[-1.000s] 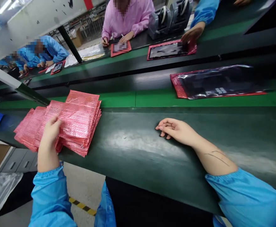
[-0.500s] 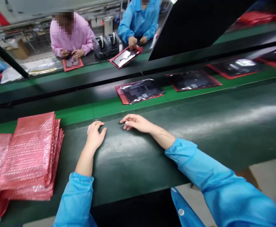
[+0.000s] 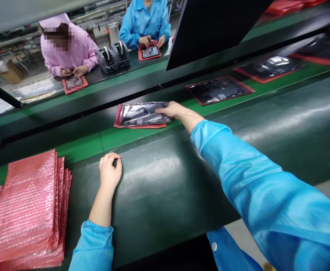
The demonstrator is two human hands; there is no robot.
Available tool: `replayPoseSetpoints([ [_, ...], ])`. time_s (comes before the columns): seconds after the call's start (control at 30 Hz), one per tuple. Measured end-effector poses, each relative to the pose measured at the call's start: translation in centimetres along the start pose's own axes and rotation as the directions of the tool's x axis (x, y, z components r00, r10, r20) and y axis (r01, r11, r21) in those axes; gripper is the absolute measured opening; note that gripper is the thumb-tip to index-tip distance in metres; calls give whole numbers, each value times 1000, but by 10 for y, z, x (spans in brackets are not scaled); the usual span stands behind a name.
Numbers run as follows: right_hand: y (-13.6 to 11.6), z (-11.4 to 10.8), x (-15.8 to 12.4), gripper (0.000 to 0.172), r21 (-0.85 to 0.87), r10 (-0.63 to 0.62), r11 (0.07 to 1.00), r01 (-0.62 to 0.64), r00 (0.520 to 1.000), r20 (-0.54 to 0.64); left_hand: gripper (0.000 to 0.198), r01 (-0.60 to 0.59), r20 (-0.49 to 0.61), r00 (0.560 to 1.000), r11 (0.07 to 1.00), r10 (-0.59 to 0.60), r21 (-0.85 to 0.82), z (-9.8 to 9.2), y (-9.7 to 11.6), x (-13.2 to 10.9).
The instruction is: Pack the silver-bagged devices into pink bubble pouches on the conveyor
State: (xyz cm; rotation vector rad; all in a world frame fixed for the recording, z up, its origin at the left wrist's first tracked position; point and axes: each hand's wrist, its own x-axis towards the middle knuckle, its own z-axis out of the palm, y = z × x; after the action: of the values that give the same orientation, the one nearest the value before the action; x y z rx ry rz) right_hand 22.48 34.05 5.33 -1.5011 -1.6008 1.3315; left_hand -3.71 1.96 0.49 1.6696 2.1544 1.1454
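1. Right hand (image 3: 167, 110), reaching out of a shiny blue sleeve (image 3: 252, 188) across a dark green curved bench edge (image 3: 153, 195), lay with its fingers extended over the right end of a glossy black plastic packet with red bubble backing (image 3: 138, 114). Whether it gripped the packet or only touched it could not be told.
2. That packet lay flat on a bright green conveyor belt (image 3: 80, 147), just beyond the bench edge, a little left of the middle of the scene.
3. Left hand (image 3: 110, 172) rested palm down on the bench, near and to the left of the packet, its fingers loosely curled and holding nothing.
4. A tall stack of pink bubble-wrap bags (image 3: 26, 210) sat at near left, just beside the left hand but not touching it, and ran off the picture's edge.
5. A similar flat black packet with red edging (image 3: 218, 89) lay farther right on the belt, with others beyond it.
6. Across the line, a co-worker in a pink smock (image 3: 71, 52) and a co-worker in a blue smock (image 3: 144, 24) worked at a dark far bench (image 3: 136, 71), with twin grey tape dispensers (image 3: 112, 56) between them.
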Motion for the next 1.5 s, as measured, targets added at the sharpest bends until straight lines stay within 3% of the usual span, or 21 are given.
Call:
replayPoseSetpoints([
  [0.1, -7, 61, -34, 35, 203, 41, 977, -60, 994, 96, 17, -16, -120, 993, 997, 7, -69, -6, 7, -6],
  [0.2, 0, 110, -87, 33, 372, 55, 919, -134, 975, 217, 18, -119, -230, 969, 985, 87, -127, -13, 19, -12],
  [0.3, 22, 131, -142, 40, 456, 69, 861, -224, 941, 332, 17, -152, -88, 986, 976, 139, -159, -14, 26, -15],
  [0.4, 46, 124, -176, 47, 486, 73, 841, -239, 939, 337, 19, -129, 144, 979, 984, 147, -124, -6, 29, -16],
  [0.47, 55, 111, -183, 50, 487, 69, 850, -199, 960, 272, 25, -137, 203, 969, 990, 143, -46, -1, 29, -17],
  [0.57, 58, 87, -177, 52, 465, 3, 885, -27, 999, 51, 20, -114, 175, 979, 992, 104, 47, 1, 25, -17],
  [0.63, 56, 71, -168, 54, 431, -52, 898, 87, 994, -93, 16, -87, 125, 989, 995, 81, 42, -4, 19, -15],
  [0.7, 53, 57, -160, 62, 442, -67, 889, 124, 988, -142, 20, -55, 48, 997, 998, 53, 34, -13, 10, -11],
  [0.83, 43, 38, -157, 75, 586, -96, 804, 104, 994, -44, 26, -2, -29, 1000, 994, 5, 105, -34, -6, -4],
  [1.0, 29, 29, -171, 74, 639, -152, 763, 95, 988, 35, 34, -57, 92, 995, 991, 46, 117, -50, -19, -3],
  [1.13, 22, 29, -182, 67, 688, -141, 726, 15, 982, 127, 16, 7, -45, 999, 980, 2, 197, -54, -24, -2],
  [1.23, 19, 35, -193, 63, 712, -139, 695, -106, 950, 278, 10, 114, -172, 982, 968, -76, 225, -52, -26, -1],
  [1.37, 17, 53, -209, 59, 681, -108, 671, -294, 870, 481, 14, 208, -175, 969, 954, -172, 214, -48, -26, -2],
  [1.43, 19, 63, -213, 58, 679, -104, 669, -302, 867, 488, 10, 187, -148, 977, 954, -155, 236, -47, -24, -3],
  [1.5, 23, 70, -213, 57, 686, -100, 679, -261, 893, 439, 16, 130, -101, 989, 959, -108, 252, -45, -22, -5],
])
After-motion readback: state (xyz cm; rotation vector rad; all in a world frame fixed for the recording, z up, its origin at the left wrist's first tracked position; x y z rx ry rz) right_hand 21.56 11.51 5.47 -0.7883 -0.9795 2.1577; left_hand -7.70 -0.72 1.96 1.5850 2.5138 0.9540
